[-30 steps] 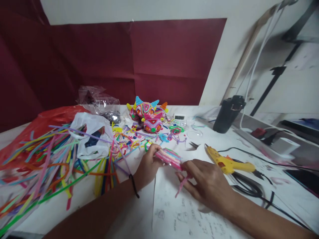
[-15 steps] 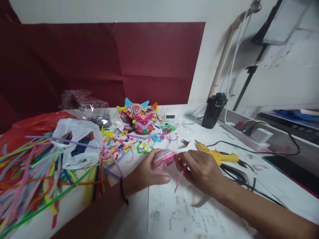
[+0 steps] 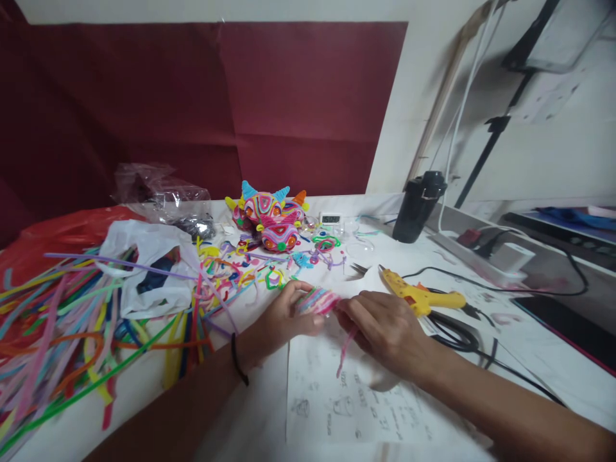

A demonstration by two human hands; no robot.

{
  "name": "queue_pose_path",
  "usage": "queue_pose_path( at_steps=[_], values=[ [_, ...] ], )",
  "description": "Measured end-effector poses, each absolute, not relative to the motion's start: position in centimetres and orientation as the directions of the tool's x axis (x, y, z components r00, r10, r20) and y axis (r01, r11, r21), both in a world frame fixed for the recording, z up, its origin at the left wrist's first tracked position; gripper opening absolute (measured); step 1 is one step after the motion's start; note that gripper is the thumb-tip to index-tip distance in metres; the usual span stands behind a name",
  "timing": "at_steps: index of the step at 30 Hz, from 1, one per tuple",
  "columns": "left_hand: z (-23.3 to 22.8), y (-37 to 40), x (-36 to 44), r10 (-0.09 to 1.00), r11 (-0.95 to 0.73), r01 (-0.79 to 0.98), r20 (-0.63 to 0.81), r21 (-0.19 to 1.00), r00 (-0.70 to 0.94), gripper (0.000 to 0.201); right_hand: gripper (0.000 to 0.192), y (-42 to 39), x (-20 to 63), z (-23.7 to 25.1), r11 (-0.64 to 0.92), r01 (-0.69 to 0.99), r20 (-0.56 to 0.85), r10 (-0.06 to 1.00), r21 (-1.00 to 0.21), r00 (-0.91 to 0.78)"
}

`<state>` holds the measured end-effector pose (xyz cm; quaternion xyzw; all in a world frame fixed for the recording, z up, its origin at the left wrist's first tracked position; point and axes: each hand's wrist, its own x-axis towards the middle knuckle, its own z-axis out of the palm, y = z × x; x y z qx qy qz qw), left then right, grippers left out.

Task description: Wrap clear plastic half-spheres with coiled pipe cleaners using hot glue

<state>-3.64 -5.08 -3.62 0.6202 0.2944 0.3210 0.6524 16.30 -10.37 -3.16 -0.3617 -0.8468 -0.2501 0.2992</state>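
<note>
Between my two hands is a small rounded craft piece (image 3: 316,300), banded in pink, white and blue fuzzy stems. My left hand (image 3: 283,317) grips it from the left, thumb in front and fingers behind. At its right end, my right hand (image 3: 385,324) pinches a pink pipe cleaner (image 3: 344,356), whose loose tail hangs down below the fingers. The right fingertips are partly hidden behind the hand's back. Under both hands lies a paper sheet (image 3: 356,410) with handwriting and small sketches.
Loose pipe cleaners (image 3: 62,346) spread across the left, beside a white plastic bag (image 3: 144,237). Colourful horned figures (image 3: 272,221) stand at the back among scraps. To the right are a yellow glue gun (image 3: 423,295), its black cord, a black bottle (image 3: 418,206) and a power strip (image 3: 481,260).
My left thumb has come up onto the front of the craft piece, which is turned slightly. My right hand keeps its pinch at the right end. The camera view has shifted a little.
</note>
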Motion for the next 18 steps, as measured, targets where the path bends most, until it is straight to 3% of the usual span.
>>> queue_pose_path(
  at_steps=[3,5,10,13,18],
  values=[
    [-3.9,-4.8,-3.7,0.790,-0.020,-0.061,0.053,0.998,0.610,0.048,0.008,-10.8,16.4,-2.9,0.592,0.801,0.669,0.562,0.086,-0.486],
    [-4.2,-4.6,-3.7,0.805,-0.028,-0.068,0.062,0.997,0.590,0.053,0.013,-11.3,16.7,-2.4,0.548,0.836,0.625,0.663,-0.029,-0.413],
    [-4.6,-4.2,-3.7,0.836,-0.060,-0.045,0.074,0.997,0.543,0.062,0.034,-12.9,17.6,-0.6,0.400,0.866,0.311,0.899,-0.300,-0.308],
    [-4.9,-4.0,-3.8,0.831,-0.092,-0.027,0.092,0.995,0.549,0.061,0.028,-13.3,18.3,0.1,0.355,0.850,0.207,0.933,-0.388,-0.295],
    [-5.4,-3.7,-4.0,0.830,-0.119,-0.024,0.113,0.993,0.546,0.064,0.034,-13.1,19.3,0.0,0.384,0.818,0.237,0.921,-0.427,-0.308]
  ],
)
